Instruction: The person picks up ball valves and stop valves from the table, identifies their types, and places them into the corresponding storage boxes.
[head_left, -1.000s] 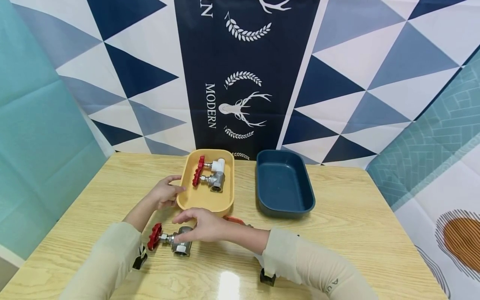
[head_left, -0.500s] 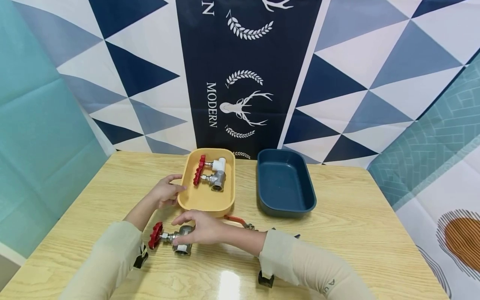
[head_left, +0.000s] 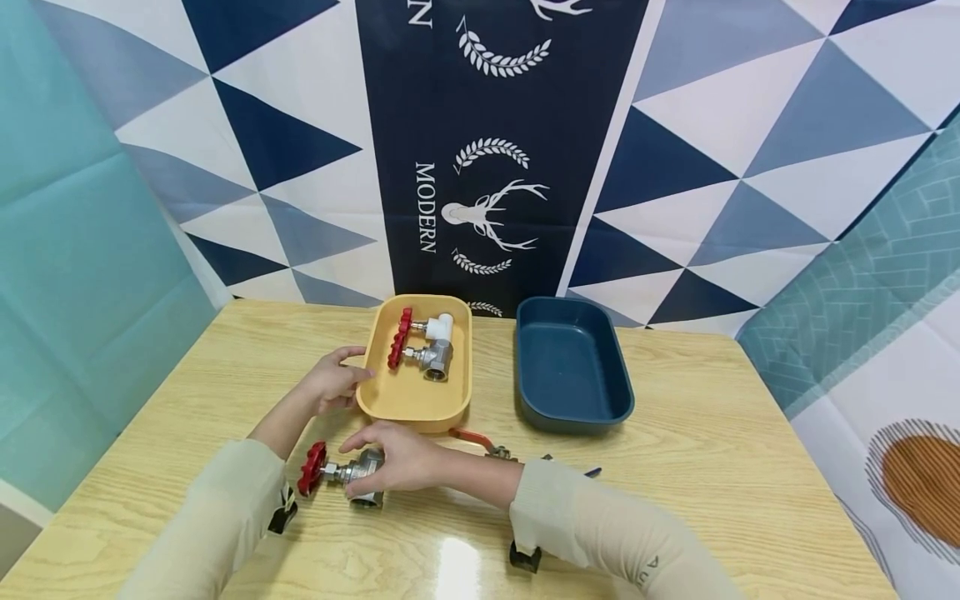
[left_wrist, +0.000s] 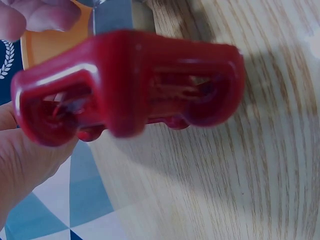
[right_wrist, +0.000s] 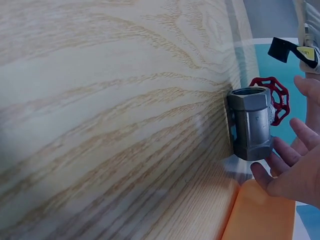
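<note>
A metal gate valve with a red handwheel lies on the table, also seen in the right wrist view as a thick steel body. My right hand hovers over that body, thumb and fingers spread either side of it. Behind it stands a yellow bin, whose left wall my left hand holds, thumb over the rim. In this bin lie a white-bodied valve and a steel valve, both with red handwheels. A close red handwheel blocks much of the left wrist view.
A dark blue bin stands to the right of the yellow one. Under my right forearm lies a lever valve, partly hidden, with a red-orange handle. Beyond the forearm a small blue tip shows. Patterned cloth rises behind the wooden table.
My right hand has shifted slightly left and down over the gate valve; more of the lever valve shows beside the forearm. The left hand keeps its place. The head view has drifted slightly.
</note>
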